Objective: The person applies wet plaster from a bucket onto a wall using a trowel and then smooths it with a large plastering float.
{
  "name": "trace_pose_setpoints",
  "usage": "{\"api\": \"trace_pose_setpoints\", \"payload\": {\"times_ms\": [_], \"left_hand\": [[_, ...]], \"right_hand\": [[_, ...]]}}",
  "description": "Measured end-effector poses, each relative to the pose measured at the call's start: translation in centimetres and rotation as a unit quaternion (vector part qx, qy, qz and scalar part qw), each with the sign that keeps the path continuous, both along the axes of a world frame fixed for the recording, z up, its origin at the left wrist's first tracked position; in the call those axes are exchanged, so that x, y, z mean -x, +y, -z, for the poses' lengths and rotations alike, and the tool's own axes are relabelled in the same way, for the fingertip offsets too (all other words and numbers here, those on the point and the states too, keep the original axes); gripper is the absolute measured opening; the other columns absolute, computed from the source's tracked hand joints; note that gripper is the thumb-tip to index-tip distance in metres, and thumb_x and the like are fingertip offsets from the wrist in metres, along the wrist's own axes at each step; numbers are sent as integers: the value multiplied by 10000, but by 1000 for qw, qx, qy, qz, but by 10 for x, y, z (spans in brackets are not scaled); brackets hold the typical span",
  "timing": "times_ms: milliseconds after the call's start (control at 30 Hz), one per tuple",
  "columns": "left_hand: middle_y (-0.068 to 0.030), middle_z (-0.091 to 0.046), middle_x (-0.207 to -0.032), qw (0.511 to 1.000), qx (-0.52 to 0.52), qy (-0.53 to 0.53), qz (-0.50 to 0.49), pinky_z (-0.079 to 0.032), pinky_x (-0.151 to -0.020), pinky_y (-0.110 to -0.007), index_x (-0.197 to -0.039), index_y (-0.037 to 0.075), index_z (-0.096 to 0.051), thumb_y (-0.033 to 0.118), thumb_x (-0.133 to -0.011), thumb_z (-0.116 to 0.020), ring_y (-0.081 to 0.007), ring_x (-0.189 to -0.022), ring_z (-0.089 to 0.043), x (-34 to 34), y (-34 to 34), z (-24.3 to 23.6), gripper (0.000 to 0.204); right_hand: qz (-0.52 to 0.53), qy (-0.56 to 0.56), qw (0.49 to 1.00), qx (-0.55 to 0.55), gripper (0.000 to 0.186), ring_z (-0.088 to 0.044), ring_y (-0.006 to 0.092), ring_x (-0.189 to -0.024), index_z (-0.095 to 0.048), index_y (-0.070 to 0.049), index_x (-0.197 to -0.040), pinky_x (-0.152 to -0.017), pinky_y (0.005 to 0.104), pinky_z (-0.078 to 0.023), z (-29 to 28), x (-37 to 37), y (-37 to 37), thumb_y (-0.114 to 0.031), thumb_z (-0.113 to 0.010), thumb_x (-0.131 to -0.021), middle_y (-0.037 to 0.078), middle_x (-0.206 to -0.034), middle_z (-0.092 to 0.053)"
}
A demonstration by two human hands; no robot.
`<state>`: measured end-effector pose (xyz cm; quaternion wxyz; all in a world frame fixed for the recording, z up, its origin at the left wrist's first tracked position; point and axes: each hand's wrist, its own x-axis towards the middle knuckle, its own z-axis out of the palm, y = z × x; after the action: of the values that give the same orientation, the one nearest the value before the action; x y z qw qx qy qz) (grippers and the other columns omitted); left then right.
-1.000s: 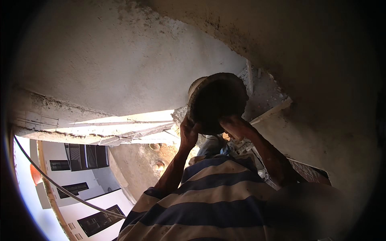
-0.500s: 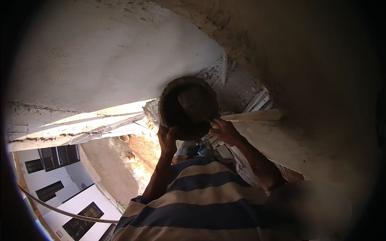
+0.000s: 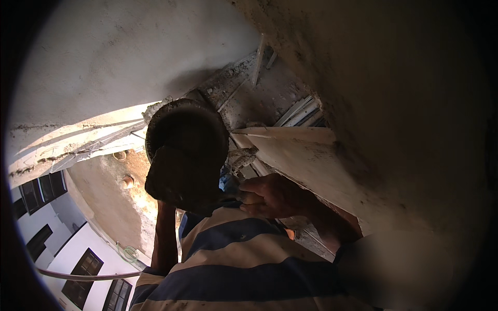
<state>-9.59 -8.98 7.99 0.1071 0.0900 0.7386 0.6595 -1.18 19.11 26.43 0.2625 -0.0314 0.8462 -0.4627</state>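
A dark, mortar-crusted round pan [image 3: 215, 140] is held up in the middle of the view, its open top toward me. A dark trowel blade [image 3: 176, 181], apparently carrying mortar, covers its lower edge. My right hand [image 3: 264, 197] is closed on the trowel's handle at the right, apart from the pan. My left forearm [image 3: 166, 233] rises beneath the pan and blade, which hide my left hand and its fingers.
A pale plastered surface [image 3: 124, 57] spans the upper left, with a rough-edged, shadowed one [image 3: 394, 129] at the right. Between them lie rubble and boards [image 3: 301, 111]. At lower left are ground far below [image 3: 98, 192] and a white building with windows [image 3: 62, 243].
The pan has shifted left in the view, along with the surroundings. My right hand has moved down and away from the pan's rim, and the trowel blade now overlaps the lower rim.
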Motion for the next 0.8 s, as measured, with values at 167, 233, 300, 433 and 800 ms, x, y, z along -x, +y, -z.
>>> {"api": "trace_pose_setpoints", "payload": {"times_ms": [167,233,300,433,800], "left_hand": [[-136,-598,-1136,961,-82,-252,-78,-503,-860,-332,-1305,-4,-478,81,-811,-576,-207,-986,-596,-27,7,17,511],[-118,-601,-1111,934,-126,-315,-116,-526,-757,-315,-1289,21,-491,47,-795,-547,-204,-950,-616,-36,8,18,498],[-103,-600,-1107,946,-128,-288,-74,-577,-693,-332,-1288,44,-485,62,-792,-545,-230,-910,-640,-45,9,45,500],[-139,-589,-1174,930,-163,-325,-57,-459,-944,-337,-1292,-25,-479,41,-769,-559,-230,-1063,-571,-48,45,18,533],[-148,-602,-1134,945,-144,-292,-7,-480,-903,-337,-1257,-39,-493,80,-752,-580,-240,-1018,-586,-47,63,19,526]], "right_hand": [[63,-116,987,87,333,-643,214,-660,-609,-29,-1075,-644,352,-501,-36,-44,61,-244,-690,-834,86,-699,-637],[240,-159,958,-8,319,-582,153,-625,-613,-15,-1063,-608,322,-464,-57,-74,99,-233,-678,-839,53,-682,-601],[407,-65,911,-33,358,-511,110,-533,-621,8,-1048,-494,290,-403,-98,-119,118,-259,-691,-820,42,-634,-549],[477,157,860,-95,417,-504,96,-520,-619,26,-980,-476,278,-396,-159,-165,80,-324,-729,-781,48,-638,-543],[266,36,878,-397,423,-641,389,-842,-609,-22,-1136,-746,439,-496,-46,-117,99,-310,-697,-839,234,-920,-650]]}}
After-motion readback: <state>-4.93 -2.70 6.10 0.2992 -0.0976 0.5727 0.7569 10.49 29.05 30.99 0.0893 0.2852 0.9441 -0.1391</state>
